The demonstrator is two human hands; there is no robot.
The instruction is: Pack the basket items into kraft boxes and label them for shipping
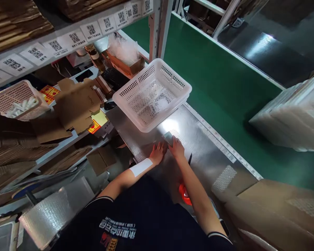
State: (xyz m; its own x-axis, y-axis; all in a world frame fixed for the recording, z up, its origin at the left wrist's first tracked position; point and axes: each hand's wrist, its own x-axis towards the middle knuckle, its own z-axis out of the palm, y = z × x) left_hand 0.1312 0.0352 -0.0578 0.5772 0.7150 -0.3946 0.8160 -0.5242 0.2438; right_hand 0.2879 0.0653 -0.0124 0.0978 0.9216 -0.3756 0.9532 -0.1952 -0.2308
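Observation:
Both my hands rest on a shiny metal worktop (pixel 199 153). My left hand (pixel 157 153) lies with fingers bent, touching the near edge of a small grey flat packet (pixel 169 138). My right hand (pixel 176 147) presses on the same packet from the right, fingers curled over it. A white band wraps my left wrist. A white perforated plastic basket (pixel 136 101) stands just beyond the packet, with a labelled clear bag (pixel 154 104) inside it.
A green conveyor belt (pixel 225 90) runs on the right, carrying a stack of white packages (pixel 293 118). Cardboard boxes (pixel 277 205) sit at near right. Shelves with flat cardboard (pixel 75 104), QR labels and a second basket (pixel 13 97) fill the left. Bubble wrap roll (pixel 47 216) lies lower left.

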